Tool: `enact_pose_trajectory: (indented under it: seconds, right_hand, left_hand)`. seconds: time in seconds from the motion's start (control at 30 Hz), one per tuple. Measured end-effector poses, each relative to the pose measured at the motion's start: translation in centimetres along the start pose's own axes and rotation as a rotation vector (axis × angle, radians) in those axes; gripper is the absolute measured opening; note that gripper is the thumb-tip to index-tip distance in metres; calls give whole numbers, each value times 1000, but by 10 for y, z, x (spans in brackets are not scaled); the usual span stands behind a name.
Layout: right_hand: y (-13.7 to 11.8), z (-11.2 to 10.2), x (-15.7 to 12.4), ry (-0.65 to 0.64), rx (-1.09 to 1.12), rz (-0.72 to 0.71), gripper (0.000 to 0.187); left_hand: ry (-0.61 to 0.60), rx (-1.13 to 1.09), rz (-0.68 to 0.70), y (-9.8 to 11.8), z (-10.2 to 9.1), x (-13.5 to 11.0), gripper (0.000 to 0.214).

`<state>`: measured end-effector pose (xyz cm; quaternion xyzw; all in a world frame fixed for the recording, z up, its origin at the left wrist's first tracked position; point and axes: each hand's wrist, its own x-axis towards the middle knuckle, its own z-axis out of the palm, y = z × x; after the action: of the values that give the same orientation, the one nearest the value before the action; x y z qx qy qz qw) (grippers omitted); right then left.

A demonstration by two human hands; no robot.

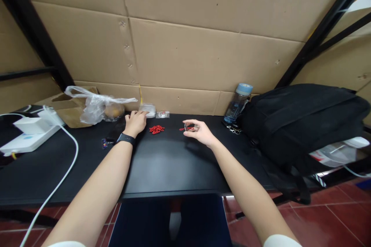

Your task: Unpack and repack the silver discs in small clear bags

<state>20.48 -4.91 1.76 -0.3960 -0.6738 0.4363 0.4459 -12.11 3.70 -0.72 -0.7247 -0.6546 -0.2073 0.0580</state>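
Note:
My left hand (135, 122), with a dark band on its wrist, lies palm down on the table with its fingers partly spread. Its fingertips reach the edge of a small whitish box (150, 110). My right hand (199, 133) is raised over the table and pinches a small thin disc (186, 127), seen nearly edge-on, between thumb and fingers. Red cord (181, 129) shows just beside and behind that disc; I cannot tell whether it is attached. A pile of short red cord pieces (157, 129) sits between my hands. Behind it lies a small clear packet (162, 114) with something round inside.
At left are a power strip (31, 139) with a white cable, a paper bag (72, 114) and a plastic bag (98, 108). A water bottle (238, 102), scissors (233, 130) and a black backpack (301, 123) stand at right. Cardboard (185, 58) walls the back.

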Motion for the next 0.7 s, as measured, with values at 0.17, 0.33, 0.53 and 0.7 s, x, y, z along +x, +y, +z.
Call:
enact_pose_trajectory:
  seconds: [0.17, 0.33, 0.53, 0.7]
  right_hand:
    - [0, -1, 0, -8, -30, -12, 54]
    - [-1, -1, 0, -20, -119, -71, 52]
    - [-4, -7, -2, -29, -377, -160, 45]
    - [-2, -15, -3, -18, -593, -229, 54]
  left_hand:
    - [10, 35, -1, 5, 9, 2, 43]
    - [31, 52, -21, 7, 11, -1, 39]
    - [78, 66, -9, 9, 12, -1, 28]
    - [185, 34, -19, 13, 5, -1, 22]
